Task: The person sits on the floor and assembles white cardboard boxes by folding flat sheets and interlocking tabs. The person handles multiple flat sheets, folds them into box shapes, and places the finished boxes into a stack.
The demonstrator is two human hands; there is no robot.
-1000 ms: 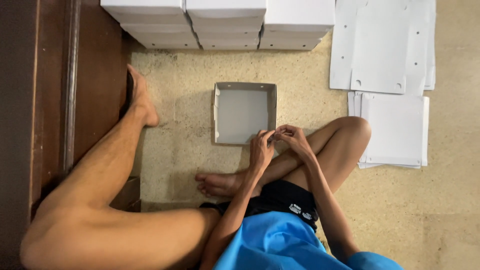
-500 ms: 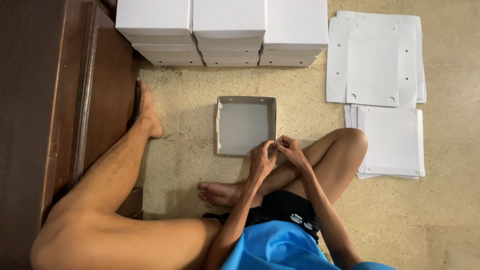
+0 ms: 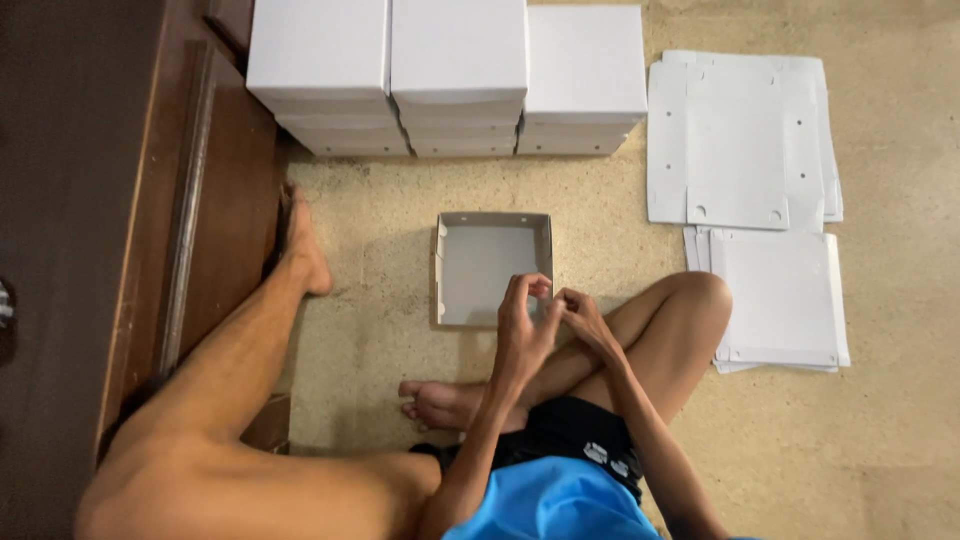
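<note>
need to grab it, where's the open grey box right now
In the head view the open grey box sits on the floor mid-frame, just beyond both hands, below the stacked white boxes.

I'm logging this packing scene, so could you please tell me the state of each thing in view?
Open box: folded up, lid off, empty, flat on the floor.
Stacked boxes: closed, piled in three columns.
Flat sheets: unfolded, lying in a pile.
Lower flat sheets: unfolded, piled beside the knee.
Left hand: fingers bent, at the open box's near edge.
Right hand: fingers bent, touching the left hand; whether anything is held is hidden.
</note>
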